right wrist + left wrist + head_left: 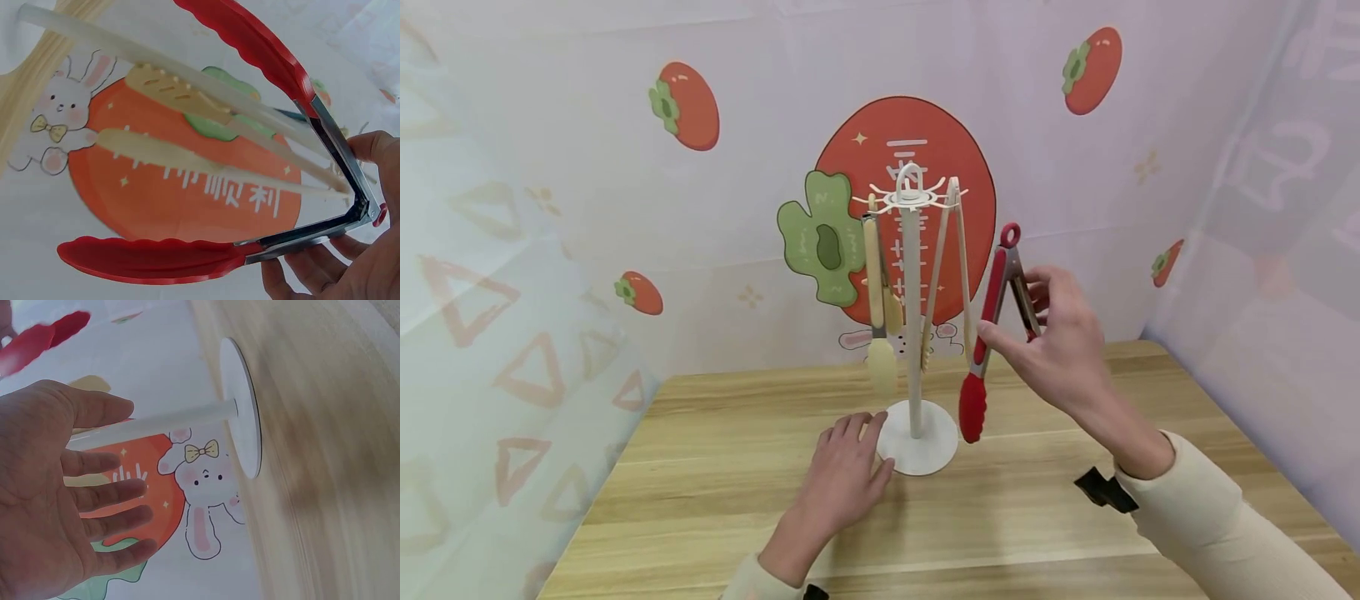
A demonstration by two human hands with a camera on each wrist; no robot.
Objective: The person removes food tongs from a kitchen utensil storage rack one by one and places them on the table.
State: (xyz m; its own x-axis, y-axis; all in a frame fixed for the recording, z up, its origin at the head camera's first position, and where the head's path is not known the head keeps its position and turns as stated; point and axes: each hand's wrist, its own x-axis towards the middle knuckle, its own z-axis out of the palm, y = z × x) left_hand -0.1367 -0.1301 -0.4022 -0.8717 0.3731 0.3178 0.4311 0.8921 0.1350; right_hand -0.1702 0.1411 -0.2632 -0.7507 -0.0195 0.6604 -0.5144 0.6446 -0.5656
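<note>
Red-and-steel kitchen tongs are held by my right hand, just right of a white hanging rack. Their red scalloped heads stand widely spread in the right wrist view, with the ring end uppermost in the head view. My left hand is beside the rack's round base, its fingers extended and loosely bent, holding nothing. In the left wrist view, that hand appears apart from the post. Cream tongs hang from the rack's right hooks.
A cream-handled utensil with a pale head hangs on the rack's left side. Several thin hooks ring the rack's top. The rack stands on a wood-grain table, before a printed cloth backdrop that also closes off both sides.
</note>
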